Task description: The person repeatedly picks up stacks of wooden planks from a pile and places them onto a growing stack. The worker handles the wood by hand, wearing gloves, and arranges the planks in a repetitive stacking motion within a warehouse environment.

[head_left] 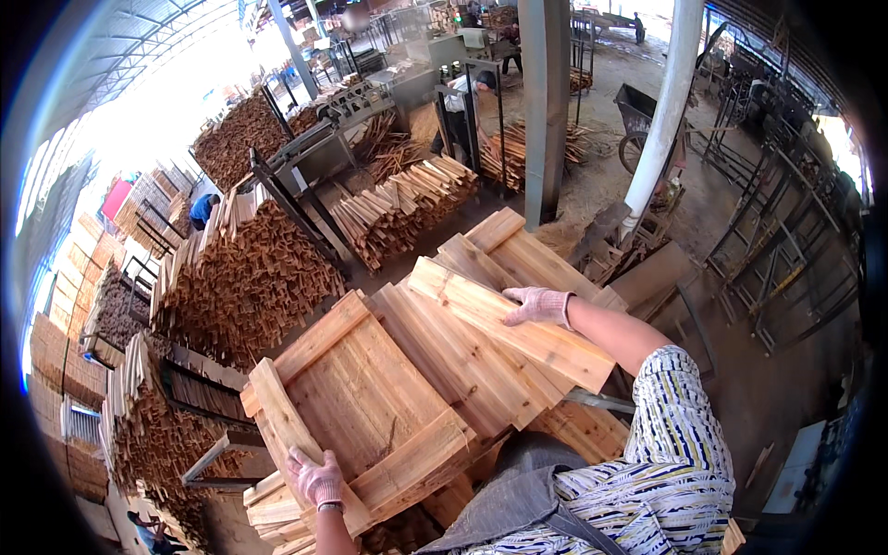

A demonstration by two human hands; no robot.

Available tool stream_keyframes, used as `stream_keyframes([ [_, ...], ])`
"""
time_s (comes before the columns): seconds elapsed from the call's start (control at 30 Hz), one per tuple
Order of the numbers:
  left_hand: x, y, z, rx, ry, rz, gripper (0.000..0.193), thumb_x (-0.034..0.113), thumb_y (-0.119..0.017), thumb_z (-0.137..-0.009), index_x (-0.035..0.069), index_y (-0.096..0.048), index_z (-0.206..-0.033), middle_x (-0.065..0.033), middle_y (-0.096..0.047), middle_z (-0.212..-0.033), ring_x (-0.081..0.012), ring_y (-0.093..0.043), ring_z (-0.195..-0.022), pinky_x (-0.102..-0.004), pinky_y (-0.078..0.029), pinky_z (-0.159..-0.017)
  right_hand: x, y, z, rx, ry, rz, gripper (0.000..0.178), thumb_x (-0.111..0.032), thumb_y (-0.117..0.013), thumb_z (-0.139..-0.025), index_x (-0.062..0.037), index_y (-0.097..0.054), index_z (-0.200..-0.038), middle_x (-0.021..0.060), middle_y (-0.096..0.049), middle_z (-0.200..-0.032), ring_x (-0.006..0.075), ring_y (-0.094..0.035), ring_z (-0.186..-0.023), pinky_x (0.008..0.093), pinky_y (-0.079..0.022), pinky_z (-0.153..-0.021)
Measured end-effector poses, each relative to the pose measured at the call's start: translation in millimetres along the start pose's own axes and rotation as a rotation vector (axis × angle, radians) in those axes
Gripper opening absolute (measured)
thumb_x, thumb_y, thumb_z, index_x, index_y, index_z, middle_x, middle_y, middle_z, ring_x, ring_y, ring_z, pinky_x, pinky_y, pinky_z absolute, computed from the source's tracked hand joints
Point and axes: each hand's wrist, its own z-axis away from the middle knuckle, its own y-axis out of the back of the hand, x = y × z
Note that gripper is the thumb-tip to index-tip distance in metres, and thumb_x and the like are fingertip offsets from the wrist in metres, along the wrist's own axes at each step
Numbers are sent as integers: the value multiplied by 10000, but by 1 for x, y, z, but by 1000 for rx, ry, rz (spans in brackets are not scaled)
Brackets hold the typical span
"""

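Observation:
My left hand [316,479], in a pale pink knit glove, grips the near end of a narrow wooden plank [289,407]. This plank lies along the left edge of a stacked wooden panel [356,388] with crosspieces at two ends. To the right, my gloved right hand [538,307] is closed over the far edge of a wide wooden board [481,310]; its fingertips are partly hidden. That board lies slanted across a row of overlapping boards [453,356]. More boards [583,430] show beneath, close to my grey apron [509,490].
Big stacks of cut wood strips [250,277] stand to the left, with another pile [407,208] ahead. A grey post [544,111] and a white pole [661,120] rise beyond the boards. Metal racks [786,231] and a cart [636,111] stand right. Other people [458,102] are farther off.

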Motion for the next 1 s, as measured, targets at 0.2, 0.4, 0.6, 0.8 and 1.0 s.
stream_keyframes([
  [0.2, 23, 15, 18, -110, 85, 67, 916, 478, -634, -886, 58, -209, -1581, -245, -256, -1610, -377, -284, -1481, -429, -304, -1188, -1, -20, -4, 62, -218, 500, 988, -507, -779, -757, -70, -328, -1520, 296, -481, -1430, 388, -509, -1318, 456, -423, -1082],
  [0.4, 20, 1, 8, -13, 41, 41, 888, 469, -647, -879, 70, -253, -1567, -224, -294, -1594, -388, -304, -1466, -428, -327, -1177, -39, -64, 11, 185, -309, 799, 1064, -441, -814, -743, -173, -210, -1577, 243, -421, -1360, 387, -509, -1208, 496, -451, -975],
  [0.6, 19, -16, -4, 38, -25, 82, 865, 469, -647, -885, 52, -284, -1551, -238, -317, -1573, -396, -327, -1442, -431, -302, -1187, -28, -10, 7, 194, -287, 522, 1166, -406, -850, -691, -155, -169, -1605, 304, -433, -1431, 439, -446, -1345, 460, -397, -1113],
  [0.8, 21, -16, -2, 14, 14, -8, 865, 499, -605, -916, 61, -248, -1572, -229, -289, -1595, -371, -293, -1473, -413, -261, -1213, 0, 95, -15, 288, -357, 638, 1084, -398, -832, -719, -185, -234, -1598, 256, -472, -1352, 359, -529, -1205, 425, -477, -991],
  [1.0, 38, -17, -5, -51, 81, -87, 859, 478, -613, -917, 74, -242, -1578, -208, -264, -1617, -359, -279, -1486, -406, -281, -1207, 45, 77, -38, 267, -419, 809, 1048, -509, -768, -752, -219, -222, -1599, 263, -441, -1433, 369, -484, -1300, 442, -421, -1077],
])
